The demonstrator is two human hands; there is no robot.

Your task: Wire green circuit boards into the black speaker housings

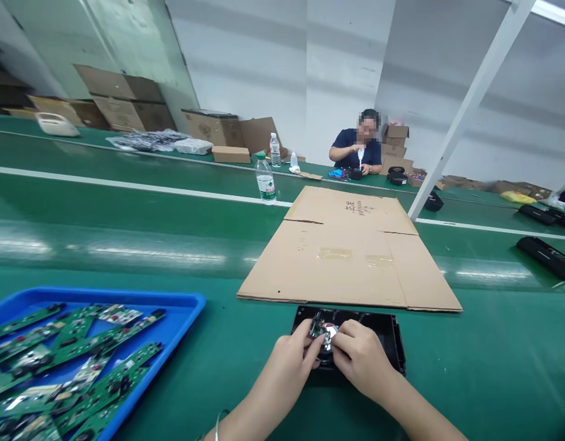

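An open black plastic housing [386, 334] lies on the green bench in front of me. Over its left half, my left hand [291, 358] pinches a small circuit board [316, 326] between thumb and fingers. Just right of that board is a shiny round silver part [329, 335], partly covered by my fingers. My right hand [363, 358] is closed, with its fingertips at the silver part's right side. What those fingertips grip is hidden.
A blue tray [190, 301] with several green circuit boards [135, 361] stands at left. Flattened cardboard [351, 275] lies beyond the housing. Further back are a water bottle [266, 180], a slanted white post [470, 110] and a seated person [347, 144] working with a white bottle.
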